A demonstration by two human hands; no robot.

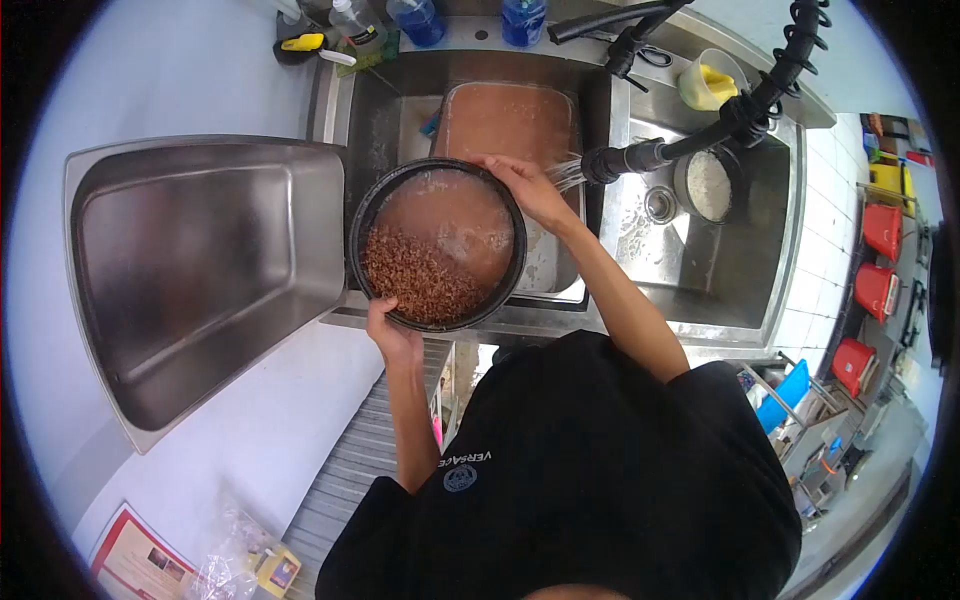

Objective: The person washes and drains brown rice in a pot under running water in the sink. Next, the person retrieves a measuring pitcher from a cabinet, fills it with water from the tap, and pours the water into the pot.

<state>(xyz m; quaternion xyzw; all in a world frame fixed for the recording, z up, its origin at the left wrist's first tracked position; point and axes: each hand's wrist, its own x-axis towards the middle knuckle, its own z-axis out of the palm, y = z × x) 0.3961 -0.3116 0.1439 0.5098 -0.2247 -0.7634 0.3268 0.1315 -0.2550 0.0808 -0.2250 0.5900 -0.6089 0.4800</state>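
A round black pot (pixel 521 255) is tilted over the left sink basin, held between both hands. Inside it, wet reddish-brown grains (pixel 415 275), looking like red rice, lie toward the near left, and cloudy brown water (pixel 440 205) covers the far part. My left hand (pixel 395 335) grips the near-left rim, thumb on top. At the far-right rim, my right hand (pixel 532 190) is closed on the edge. Beneath and beyond the pot, a rectangular metal pan (pixel 573 292) holds brown water. Water streams from the black spray faucet (pixel 625 160) beside my right hand.
In the right basin (pixel 690 280), a pot of white grains (pixel 708 187) stands near a drain (pixel 660 203). A large steel pan (pixel 200 230) sits at left. Bottles (pixel 358 25), a yellow-handled brush (pixel 303 43) and a tub with yellow contents (pixel 712 80) line the back ledge.
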